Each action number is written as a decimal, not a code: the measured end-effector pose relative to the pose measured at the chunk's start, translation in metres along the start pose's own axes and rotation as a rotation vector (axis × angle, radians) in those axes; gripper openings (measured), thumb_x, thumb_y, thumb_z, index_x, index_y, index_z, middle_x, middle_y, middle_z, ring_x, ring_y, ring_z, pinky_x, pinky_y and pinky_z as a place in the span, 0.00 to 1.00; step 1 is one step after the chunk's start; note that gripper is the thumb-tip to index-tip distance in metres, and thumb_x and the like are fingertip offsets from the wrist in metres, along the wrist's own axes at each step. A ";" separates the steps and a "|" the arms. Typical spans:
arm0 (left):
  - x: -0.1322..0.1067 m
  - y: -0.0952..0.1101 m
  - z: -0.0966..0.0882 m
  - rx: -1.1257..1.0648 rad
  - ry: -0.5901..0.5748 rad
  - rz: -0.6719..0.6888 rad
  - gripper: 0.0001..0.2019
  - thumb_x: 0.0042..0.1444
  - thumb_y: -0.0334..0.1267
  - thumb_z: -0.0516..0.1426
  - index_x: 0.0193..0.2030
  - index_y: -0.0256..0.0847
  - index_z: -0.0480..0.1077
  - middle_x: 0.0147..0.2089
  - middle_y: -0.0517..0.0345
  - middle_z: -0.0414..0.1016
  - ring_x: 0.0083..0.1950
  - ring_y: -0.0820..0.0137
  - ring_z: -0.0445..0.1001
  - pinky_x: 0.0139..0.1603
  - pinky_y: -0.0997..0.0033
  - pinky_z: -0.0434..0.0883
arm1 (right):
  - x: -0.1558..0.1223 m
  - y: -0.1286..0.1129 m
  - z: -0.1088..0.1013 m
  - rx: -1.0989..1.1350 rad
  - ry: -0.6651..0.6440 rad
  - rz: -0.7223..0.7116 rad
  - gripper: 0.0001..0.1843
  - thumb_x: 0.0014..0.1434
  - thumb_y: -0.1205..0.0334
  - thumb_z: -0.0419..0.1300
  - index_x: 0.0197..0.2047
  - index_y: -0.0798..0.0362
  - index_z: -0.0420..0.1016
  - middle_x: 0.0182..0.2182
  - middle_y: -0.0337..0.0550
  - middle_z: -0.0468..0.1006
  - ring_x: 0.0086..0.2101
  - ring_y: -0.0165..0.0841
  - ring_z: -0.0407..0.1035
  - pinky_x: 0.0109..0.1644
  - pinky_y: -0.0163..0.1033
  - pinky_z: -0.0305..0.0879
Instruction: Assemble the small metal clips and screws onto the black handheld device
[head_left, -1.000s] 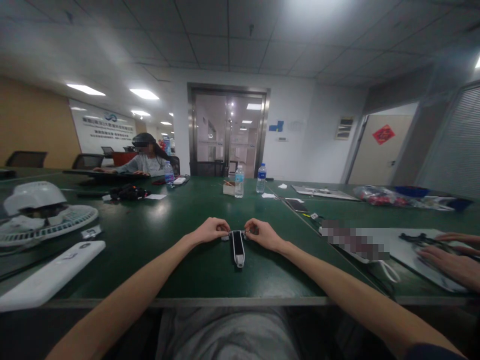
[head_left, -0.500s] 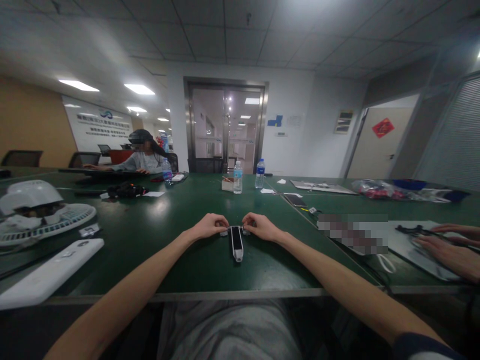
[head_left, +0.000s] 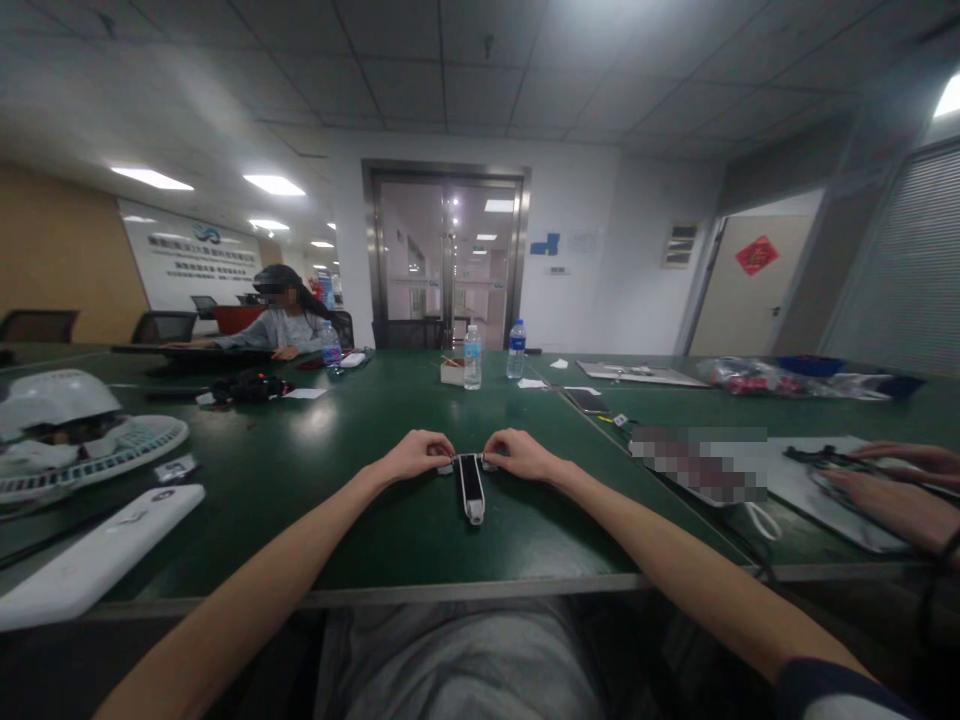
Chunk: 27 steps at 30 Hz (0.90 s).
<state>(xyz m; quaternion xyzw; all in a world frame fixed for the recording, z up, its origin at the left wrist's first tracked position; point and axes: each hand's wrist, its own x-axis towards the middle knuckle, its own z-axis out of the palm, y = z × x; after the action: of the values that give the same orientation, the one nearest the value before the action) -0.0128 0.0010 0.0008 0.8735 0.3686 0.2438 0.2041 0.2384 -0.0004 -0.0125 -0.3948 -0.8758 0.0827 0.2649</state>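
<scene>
A slim white device with a long black face (head_left: 471, 482) lies on the green table in front of me, its narrower end toward me. My left hand (head_left: 415, 456) is at its far left corner, thumb and fingertips pinched together. On the opposite side, my right hand (head_left: 517, 456) mirrors that pinch at the far right corner. A small light-grey piece (head_left: 445, 468) shows just under the left fingertips, and a similar bit is mostly covered by the right fingers. What exactly each pinch holds is too small to make out.
At left are a white helmet-like shell (head_left: 56, 405) and a long white case (head_left: 112, 550). Water bottles (head_left: 472, 358) and a small box (head_left: 451, 372) stand farther back. To the right, another person's hands (head_left: 892, 490) handle black cables over a pale board. Someone sits across the table.
The camera view has shifted slightly. Both hands keep their pinch at the far end of the white device, which stays in place on the table.
</scene>
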 end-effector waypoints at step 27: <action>0.000 0.002 0.000 0.028 -0.007 -0.021 0.14 0.52 0.44 0.57 0.39 0.37 0.74 0.35 0.56 0.76 0.33 0.70 0.71 0.34 0.74 0.66 | 0.001 0.002 0.001 0.138 -0.088 0.123 0.10 0.56 0.59 0.59 0.37 0.56 0.76 0.30 0.42 0.78 0.30 0.29 0.70 0.33 0.33 0.62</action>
<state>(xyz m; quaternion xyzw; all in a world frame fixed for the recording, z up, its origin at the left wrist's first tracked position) -0.0125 -0.0001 0.0018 0.8732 0.3804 0.2334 0.1957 0.2386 0.0015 -0.0133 -0.4248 -0.8529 0.1761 0.2473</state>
